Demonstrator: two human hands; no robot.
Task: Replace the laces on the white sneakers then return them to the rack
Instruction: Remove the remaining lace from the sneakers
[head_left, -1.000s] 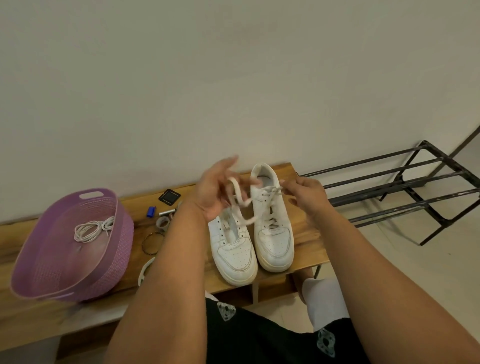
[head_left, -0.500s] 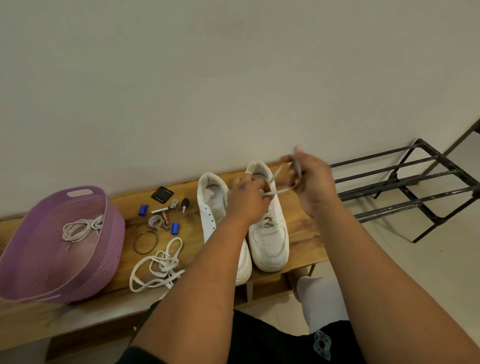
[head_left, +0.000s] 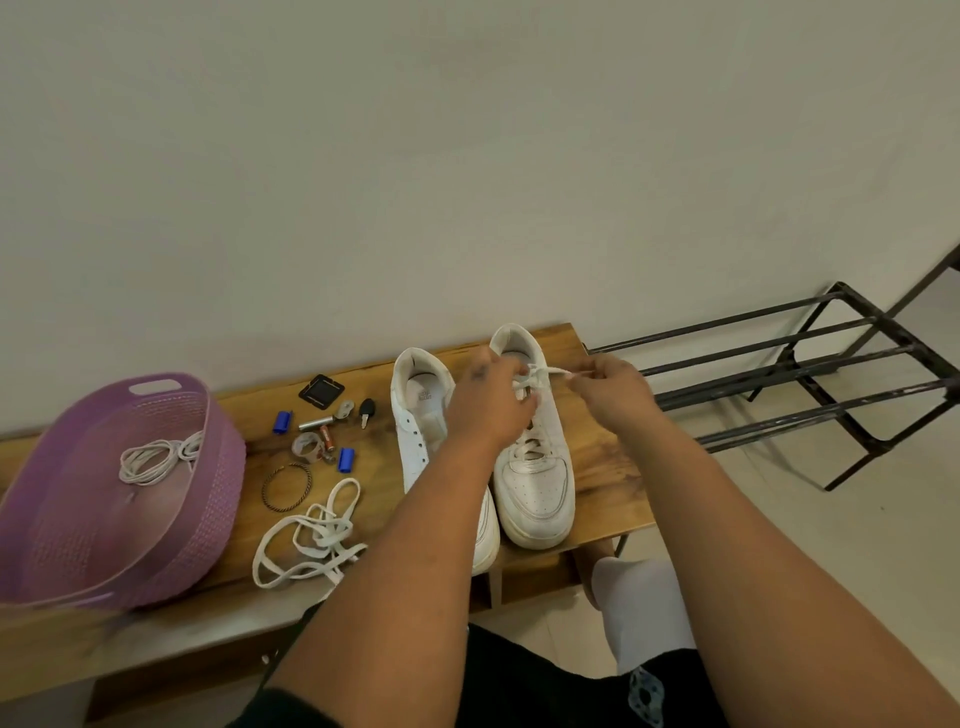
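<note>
Nearest on the counter (head_left: 597, 467), a loose white lace (head_left: 311, 535) lies in a tangle just left of the sneakers; I take it for one already pulled out, or one waiting to go in. Beside it the left sneaker (head_left: 421, 415) shows bare eyelets and an open tongue, so it looks unlaced. The right sneaker (head_left: 535, 483), touching it, has lace crossed through its eyelets up to the collar. Both hands are at that top end: the left hand (head_left: 491, 402) is curled over the upper eyelets and seems to grip the lace there, and the right hand (head_left: 613, 387) pinches a lace end (head_left: 550, 371) drawn out to the right. My guess is this shoe is near finished, with only the last pull or the knot to go. The other shoe is all left to do.

Further left, a purple basket (head_left: 208, 499) holds another coiled lace (head_left: 156, 460). Far right, the black metal rack (head_left: 805, 384) stands on the floor, well apart, with no shoes on it yet.
</note>
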